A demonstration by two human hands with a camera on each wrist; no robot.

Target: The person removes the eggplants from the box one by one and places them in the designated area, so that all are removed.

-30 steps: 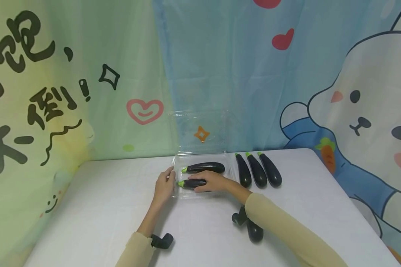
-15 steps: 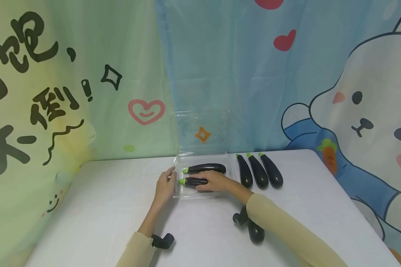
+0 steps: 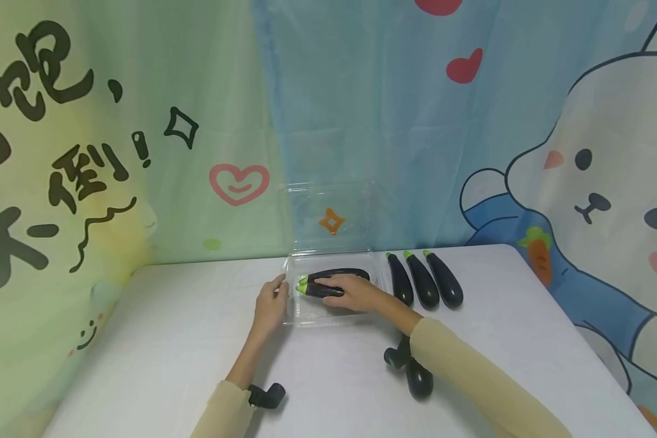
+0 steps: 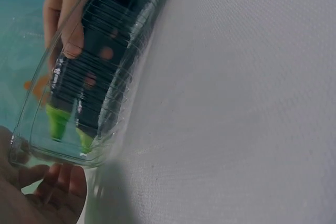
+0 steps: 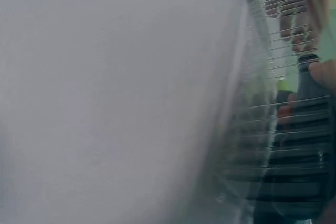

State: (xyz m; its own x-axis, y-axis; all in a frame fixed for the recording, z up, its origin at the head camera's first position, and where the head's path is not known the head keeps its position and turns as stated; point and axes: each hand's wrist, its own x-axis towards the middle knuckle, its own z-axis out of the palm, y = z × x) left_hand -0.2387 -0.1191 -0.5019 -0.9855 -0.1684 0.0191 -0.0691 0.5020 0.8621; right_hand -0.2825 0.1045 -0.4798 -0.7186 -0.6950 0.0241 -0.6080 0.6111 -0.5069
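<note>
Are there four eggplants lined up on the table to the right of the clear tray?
No, the head view shows only three eggplants lying side by side right of the clear tray.

A clear plastic clamshell tray with ribbed walls sits on the white worktop, its lid standing open behind. Inside lie two dark purple eggplants side by side, green stems pointing left: the rear eggplant and the front eggplant, touching.
</note>
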